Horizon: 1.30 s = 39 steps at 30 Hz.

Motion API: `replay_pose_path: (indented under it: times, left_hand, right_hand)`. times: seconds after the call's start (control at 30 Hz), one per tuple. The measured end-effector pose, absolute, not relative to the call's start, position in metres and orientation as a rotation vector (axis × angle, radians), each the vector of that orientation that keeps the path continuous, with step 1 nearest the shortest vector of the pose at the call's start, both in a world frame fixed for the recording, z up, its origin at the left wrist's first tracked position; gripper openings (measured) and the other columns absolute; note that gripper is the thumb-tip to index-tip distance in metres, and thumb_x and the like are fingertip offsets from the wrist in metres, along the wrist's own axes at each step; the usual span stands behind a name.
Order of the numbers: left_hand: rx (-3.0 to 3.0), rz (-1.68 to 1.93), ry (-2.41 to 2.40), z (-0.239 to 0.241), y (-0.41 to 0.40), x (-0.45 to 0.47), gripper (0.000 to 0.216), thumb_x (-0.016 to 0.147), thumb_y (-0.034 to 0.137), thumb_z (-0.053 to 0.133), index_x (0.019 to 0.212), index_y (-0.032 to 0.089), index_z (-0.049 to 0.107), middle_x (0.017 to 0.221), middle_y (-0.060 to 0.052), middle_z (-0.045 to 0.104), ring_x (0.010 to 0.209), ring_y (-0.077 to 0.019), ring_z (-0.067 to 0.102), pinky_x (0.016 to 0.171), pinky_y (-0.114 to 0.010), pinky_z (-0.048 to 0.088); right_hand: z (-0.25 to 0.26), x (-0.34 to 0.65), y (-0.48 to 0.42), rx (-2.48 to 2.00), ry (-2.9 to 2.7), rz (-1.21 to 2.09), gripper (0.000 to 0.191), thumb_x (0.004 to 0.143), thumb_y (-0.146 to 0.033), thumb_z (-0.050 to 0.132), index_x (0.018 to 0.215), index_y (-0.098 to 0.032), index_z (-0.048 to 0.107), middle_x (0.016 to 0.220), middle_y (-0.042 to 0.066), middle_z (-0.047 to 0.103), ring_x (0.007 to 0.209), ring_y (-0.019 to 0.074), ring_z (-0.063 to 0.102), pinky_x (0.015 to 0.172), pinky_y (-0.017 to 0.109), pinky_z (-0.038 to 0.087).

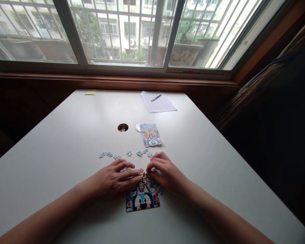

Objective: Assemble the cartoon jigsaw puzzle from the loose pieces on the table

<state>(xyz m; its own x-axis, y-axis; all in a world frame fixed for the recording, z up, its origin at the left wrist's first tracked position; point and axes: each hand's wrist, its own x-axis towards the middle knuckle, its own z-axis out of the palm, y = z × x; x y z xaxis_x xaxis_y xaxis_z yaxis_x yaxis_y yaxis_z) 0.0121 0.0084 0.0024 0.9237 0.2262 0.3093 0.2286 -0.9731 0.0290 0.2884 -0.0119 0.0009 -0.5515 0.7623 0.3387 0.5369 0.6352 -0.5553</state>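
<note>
A partly assembled jigsaw puzzle [143, 200] lies flat on the white table, showing a blue cartoon dog's face along its near edge. My left hand [118, 178] rests over the puzzle's left side, fingers stretched out and their tips on its upper part. At the upper right of the puzzle is my right hand [166, 173], its fingers curled and thumb brought near them; whatever they pinch is too small to make out. Loose puzzle pieces [117, 157] are scattered in a row just beyond both hands, among them a light blue one [139, 153].
A picture card [151, 135] lies past the loose pieces, partly over a round silvery disc [138, 127]. Left of it is a cable hole [123, 127]. Farther back are paper sheets [160, 105] with a pen [156, 98] and a yellow note [90, 92]. A barred window stands behind.
</note>
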Motion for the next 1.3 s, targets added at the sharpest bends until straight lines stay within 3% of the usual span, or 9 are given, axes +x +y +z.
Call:
replay_pose_path:
  times: [0.27,0.53,1.3]
  left_hand:
    - [-3.061,-0.501,-0.378,0.0009,0.0078,0.0123,0.043,0.098,0.025,0.057,0.14,0.022,0.051,0.132,-0.008,0.062,0.12,-0.0257,0.051,0.106,-0.043,0.039]
    - [-3.057,-0.515,-0.395,-0.0021,0.0073,0.0121,0.042,0.098,0.026,0.057,0.14,0.024,0.052,0.132,-0.007,0.063,0.12,-0.0262,0.051,0.107,-0.043,0.039]
    - [-3.085,-0.464,-0.424,0.0005,0.0065,0.0106,0.047,0.098,0.024,0.057,0.144,0.023,0.048,0.136,-0.004,0.061,0.122,-0.0279,0.047,0.107,-0.045,0.036]
  right_hand:
    - [0.0004,0.291,-0.0113,-1.005,-2.305,0.508,0.009,0.093,-0.018,0.064,0.099,-0.023,0.068,0.096,0.006,0.07,0.104,0.0245,0.054,0.092,0.041,0.049]
    - [0.0057,0.2899,-0.0129,-0.999,-2.4,0.417,0.011,0.091,-0.031,0.069,0.099,-0.026,0.074,0.096,0.007,0.067,0.1,0.0243,0.052,0.091,0.042,0.049]
    - [0.0013,0.2978,-0.0095,-1.0,-2.264,0.387,0.021,0.092,-0.016,0.06,0.107,-0.025,0.071,0.094,0.006,0.066,0.097,0.0234,0.054,0.09,0.043,0.049]
